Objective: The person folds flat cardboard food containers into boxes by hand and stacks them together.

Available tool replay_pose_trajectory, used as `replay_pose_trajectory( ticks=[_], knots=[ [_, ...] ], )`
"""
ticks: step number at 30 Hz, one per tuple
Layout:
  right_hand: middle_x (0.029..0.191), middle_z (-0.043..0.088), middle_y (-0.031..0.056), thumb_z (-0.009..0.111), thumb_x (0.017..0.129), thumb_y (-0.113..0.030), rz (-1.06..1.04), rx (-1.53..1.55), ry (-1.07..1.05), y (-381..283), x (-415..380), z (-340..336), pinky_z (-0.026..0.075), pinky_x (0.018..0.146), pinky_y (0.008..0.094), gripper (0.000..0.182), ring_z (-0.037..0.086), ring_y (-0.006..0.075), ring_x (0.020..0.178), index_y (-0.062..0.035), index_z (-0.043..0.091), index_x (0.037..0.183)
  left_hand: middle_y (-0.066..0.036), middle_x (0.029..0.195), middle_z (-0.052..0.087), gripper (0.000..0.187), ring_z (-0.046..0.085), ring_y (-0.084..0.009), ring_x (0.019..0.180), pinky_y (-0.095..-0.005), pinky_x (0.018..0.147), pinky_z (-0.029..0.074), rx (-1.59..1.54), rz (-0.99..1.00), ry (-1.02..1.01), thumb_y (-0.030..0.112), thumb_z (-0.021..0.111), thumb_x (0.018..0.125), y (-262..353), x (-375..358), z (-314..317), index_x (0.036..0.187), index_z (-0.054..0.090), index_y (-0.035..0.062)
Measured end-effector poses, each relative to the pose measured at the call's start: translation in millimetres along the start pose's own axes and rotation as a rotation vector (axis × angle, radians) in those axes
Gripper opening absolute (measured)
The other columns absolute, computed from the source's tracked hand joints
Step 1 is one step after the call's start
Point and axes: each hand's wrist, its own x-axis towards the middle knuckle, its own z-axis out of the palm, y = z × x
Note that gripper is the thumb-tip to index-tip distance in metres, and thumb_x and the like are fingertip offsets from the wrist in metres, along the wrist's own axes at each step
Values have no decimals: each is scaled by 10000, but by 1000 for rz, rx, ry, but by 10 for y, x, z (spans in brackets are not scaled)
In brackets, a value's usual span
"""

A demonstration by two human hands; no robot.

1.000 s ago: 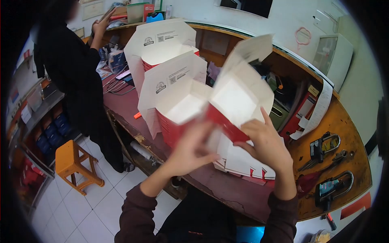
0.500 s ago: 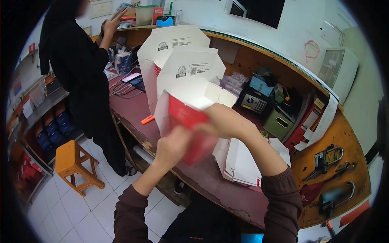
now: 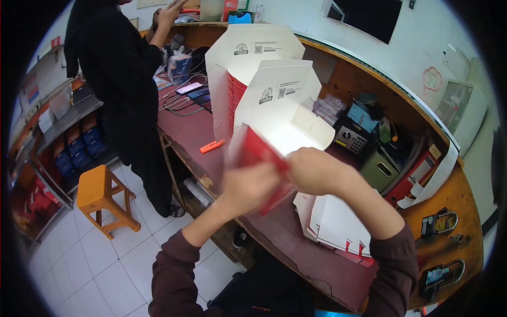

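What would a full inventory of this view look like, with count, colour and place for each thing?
Printed cardboard boxes with raised lids: at least two, white and red, mid-table
Blurred cardboard piece: one, red, at the hands
Flat cardboard pieces: several, white and red, table's right
Slim plastic marker: one, orange, left of boxes
Phones: two, dark with lit screens, by cables
Keypad safe: one, black, behind boxes
Box with oval handle: one, green, right of safe
Metal padlocks: two, dark, far right
Plastic stool: one, orange, floor
Standing person: one, black clothes, left
Small shelf items: uncountable
Left hand, right hand: bare, brown sleeves, centre
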Motion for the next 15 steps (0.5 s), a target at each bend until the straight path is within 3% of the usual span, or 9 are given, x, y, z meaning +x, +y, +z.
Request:
replay_pose_trajectory(
  ticks=[4,7,9,12,13,15],
  knots=[
    [710,614,206,547,728,-126,-7,-28,-115,-17,59,-82,496,639,380,165,622,318,691,23,612,698,-36,766,550,83,577,-225,609,-313,500,450,-34,-50,139,44,596,716,20,-50,141,795,591,71],
    [675,588,228,478,652,-6,67,-33,-27,-120,66,-86,489,663,405,124,600,356,703,42,592,660,-38,765,546,77,573,-235,614,-318,502,447,0,-91,105,42,594,729,1,-53,117,801,588,71],
    [713,612,212,571,718,-131,42,-53,80,-49,88,14,500,614,373,165,623,317,684,28,608,691,-42,762,543,80,572,-239,620,-323,505,444,-44,-119,92,39,593,735,26,-13,73,808,588,71],
    [702,610,207,584,709,-132,38,-47,260,-30,65,178,500,593,373,160,622,317,673,26,607,693,-45,758,540,86,572,-240,624,-326,507,441,-99,-115,90,36,592,736,11,-35,84,814,589,71],
    [702,610,207,584,709,-132,38,-49,257,-39,56,140,500,593,373,160,622,317,673,26,607,693,-45,757,539,88,572,-240,625,-327,507,441,-119,-116,92,35,591,736,15,-38,90,816,589,71],
    [696,609,202,591,701,-129,77,-66,39,-78,51,39,498,578,377,151,620,318,656,21,609,692,-49,767,544,94,574,-245,627,-326,508,439,-94,-117,73,26,586,736,42,-39,77,820,596,68]
  ],
)
